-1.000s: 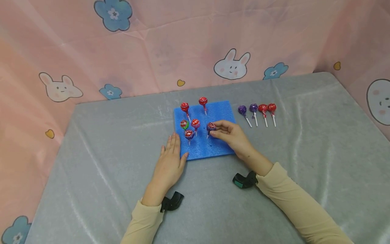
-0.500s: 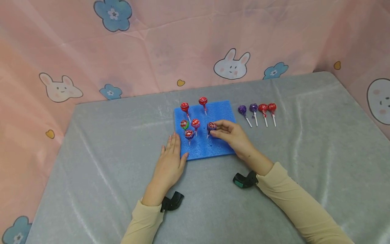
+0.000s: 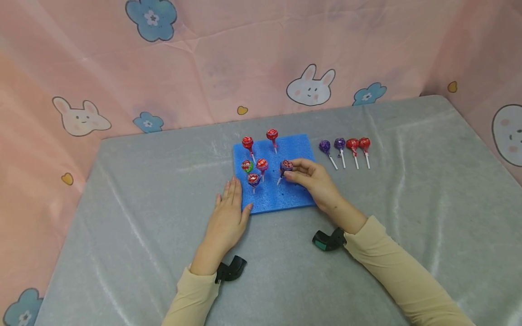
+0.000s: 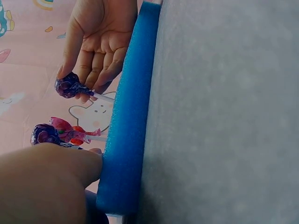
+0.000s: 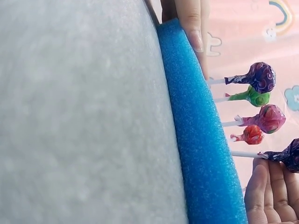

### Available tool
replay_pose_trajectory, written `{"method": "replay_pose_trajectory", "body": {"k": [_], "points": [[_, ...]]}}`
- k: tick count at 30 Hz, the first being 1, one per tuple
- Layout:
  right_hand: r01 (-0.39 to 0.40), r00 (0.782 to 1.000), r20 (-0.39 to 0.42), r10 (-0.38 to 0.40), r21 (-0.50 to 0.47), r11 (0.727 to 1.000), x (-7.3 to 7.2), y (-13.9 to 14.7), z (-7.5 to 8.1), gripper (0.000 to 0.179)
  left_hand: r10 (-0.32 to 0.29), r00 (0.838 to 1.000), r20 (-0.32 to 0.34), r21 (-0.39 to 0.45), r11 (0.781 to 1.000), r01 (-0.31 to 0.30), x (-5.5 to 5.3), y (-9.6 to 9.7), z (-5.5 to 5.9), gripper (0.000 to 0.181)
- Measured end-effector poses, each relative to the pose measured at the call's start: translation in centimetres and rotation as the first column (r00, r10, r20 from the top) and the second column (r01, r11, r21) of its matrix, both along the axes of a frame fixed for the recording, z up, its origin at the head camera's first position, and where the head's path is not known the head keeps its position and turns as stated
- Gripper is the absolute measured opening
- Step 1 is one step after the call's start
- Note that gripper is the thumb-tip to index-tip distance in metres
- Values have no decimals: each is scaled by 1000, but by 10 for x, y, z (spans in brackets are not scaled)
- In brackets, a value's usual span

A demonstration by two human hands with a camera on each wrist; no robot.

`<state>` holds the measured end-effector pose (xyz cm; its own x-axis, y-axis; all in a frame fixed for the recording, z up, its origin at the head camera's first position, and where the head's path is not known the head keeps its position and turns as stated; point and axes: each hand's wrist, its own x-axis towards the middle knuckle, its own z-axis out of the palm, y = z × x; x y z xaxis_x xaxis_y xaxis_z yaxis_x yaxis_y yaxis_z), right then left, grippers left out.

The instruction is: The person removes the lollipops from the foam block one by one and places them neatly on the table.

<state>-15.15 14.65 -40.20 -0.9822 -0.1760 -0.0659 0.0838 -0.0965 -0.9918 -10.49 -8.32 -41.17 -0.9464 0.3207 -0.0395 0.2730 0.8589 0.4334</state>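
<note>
- Foam board point(image 3: 265, 200): near the desk's point(image 3: 163, 203) back edge.
- Left hand point(image 3: 225, 220): straight fingers along its left edge; lifting risks sliding.
- Right hand point(image 3: 316, 183): pinches 1 tilted purple lollipop point(image 3: 285, 165) inside the board's right edge; sideways force could bend the stick point(image 5: 244, 154).

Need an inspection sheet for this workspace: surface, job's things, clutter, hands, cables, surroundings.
Surface: grey table covering, lightly creased.
Job's things: blue foam pad lying flat; five lollipops stuck in it; one dark purple lollipop tilted above it; two purple lollipops and two red lollipops lying to its right.
Clutter: nothing seen.
Left hand: fingers straight, at the pad's left edge.
Right hand: pinches the tilted lollipop.
Cables: nothing seen.
Surroundings: pink backdrop with printed rabbits and blue flowers; black devices at both wrists.
</note>
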Motion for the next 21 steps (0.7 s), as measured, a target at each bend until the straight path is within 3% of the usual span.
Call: {"method": "replay_pose_trajectory", "body": {"k": [8,21], "points": [[1,1000,-8,-2,-127,992,-1,1,-1,19,-5,1000,0,-6,1000,5,0,0,1,64],[8,1000,29,-1,-223,975,-2,5,1,19,-2,1000,-5,2,1000,2,-1,0,-1,64]]}}
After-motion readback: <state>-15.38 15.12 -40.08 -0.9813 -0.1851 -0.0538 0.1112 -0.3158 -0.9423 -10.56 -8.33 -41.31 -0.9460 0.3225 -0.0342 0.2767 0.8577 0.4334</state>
